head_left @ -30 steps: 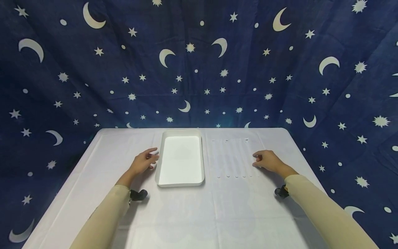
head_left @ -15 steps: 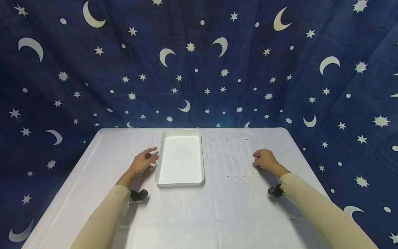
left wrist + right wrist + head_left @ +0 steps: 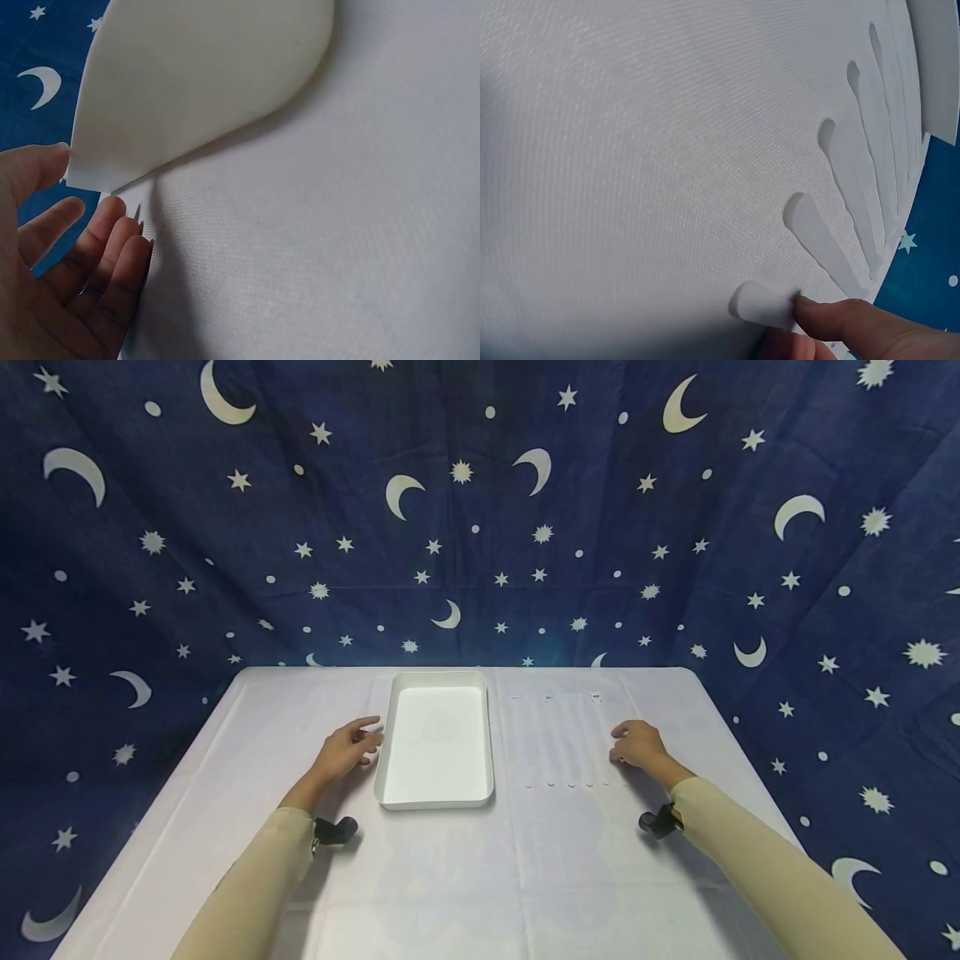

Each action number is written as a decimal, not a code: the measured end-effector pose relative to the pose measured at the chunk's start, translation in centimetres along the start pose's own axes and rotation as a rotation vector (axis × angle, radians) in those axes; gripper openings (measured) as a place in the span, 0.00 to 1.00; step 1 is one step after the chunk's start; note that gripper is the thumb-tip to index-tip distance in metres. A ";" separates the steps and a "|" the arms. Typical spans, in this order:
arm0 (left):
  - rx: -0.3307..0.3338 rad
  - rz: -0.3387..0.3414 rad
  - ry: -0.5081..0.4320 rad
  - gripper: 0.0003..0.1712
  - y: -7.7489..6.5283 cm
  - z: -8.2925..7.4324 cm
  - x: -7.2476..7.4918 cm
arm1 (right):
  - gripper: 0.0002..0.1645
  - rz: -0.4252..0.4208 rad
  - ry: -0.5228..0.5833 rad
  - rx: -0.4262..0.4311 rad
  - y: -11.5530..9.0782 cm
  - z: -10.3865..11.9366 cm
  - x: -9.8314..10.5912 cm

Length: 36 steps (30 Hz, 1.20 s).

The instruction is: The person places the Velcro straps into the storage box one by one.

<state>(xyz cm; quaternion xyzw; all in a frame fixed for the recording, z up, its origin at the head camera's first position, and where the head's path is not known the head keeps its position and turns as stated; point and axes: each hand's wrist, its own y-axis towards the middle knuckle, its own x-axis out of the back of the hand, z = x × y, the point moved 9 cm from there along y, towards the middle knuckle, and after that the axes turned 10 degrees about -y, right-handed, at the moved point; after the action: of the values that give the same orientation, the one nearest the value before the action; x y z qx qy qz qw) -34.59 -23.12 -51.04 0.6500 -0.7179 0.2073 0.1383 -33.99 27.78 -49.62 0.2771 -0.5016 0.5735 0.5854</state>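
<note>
A white rectangular tray (image 3: 442, 804) lies on the white cloth. My left hand (image 3: 347, 749) is at its left side, fingers loosely spread and thumb tip right at the tray's edge (image 3: 94, 154). To the tray's right, several long, thin white strips with rounded ends lie side by side, faint against the cloth, such as one strip (image 3: 821, 244) in the right wrist view. My right hand (image 3: 637, 744) is at the right end of this row. Its thumb and fingers pinch the outermost strip (image 3: 765, 306), whose rounded end sticks out; the rest is hidden by the hand.
A white cloth (image 3: 450, 877) covers the table, whose far edge meets a dark blue curtain (image 3: 480, 527) with moons and stars. Small dark marks show at the far ends of some strips. Dark wrist cameras hang under both sleeves.
My right wrist and forearm have swung slightly left, and the right thumb and fingers have drawn closer together at the outermost strip. The left hand and tray stay put.
</note>
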 end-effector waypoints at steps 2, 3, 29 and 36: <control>0.001 -0.001 -0.010 0.34 0.0 0.0 0.0 | 0.27 0.009 0.023 -0.028 0.1 -0.3 -0.2; 0.001 0.000 -0.016 0.33 0.0 0.0 0.0 | 0.27 0.011 0.032 -0.036 0.1 -0.5 -0.3; 0.115 0.070 -0.272 0.35 -0.3 0.5 -1.1 | 0.17 0.031 0.060 -0.053 -0.6 -0.7 -0.3; 0.185 0.078 -0.340 0.36 -0.2 1.2 -1.4 | 0.18 0.046 0.059 -0.032 -0.2 -0.9 -0.4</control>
<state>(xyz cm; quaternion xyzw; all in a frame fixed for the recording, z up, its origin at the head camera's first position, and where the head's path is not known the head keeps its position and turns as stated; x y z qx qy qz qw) -34.10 -22.47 -52.69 0.6573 -0.7335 0.1647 -0.0534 -33.49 28.38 -50.21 0.2391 -0.4995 0.5865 0.5910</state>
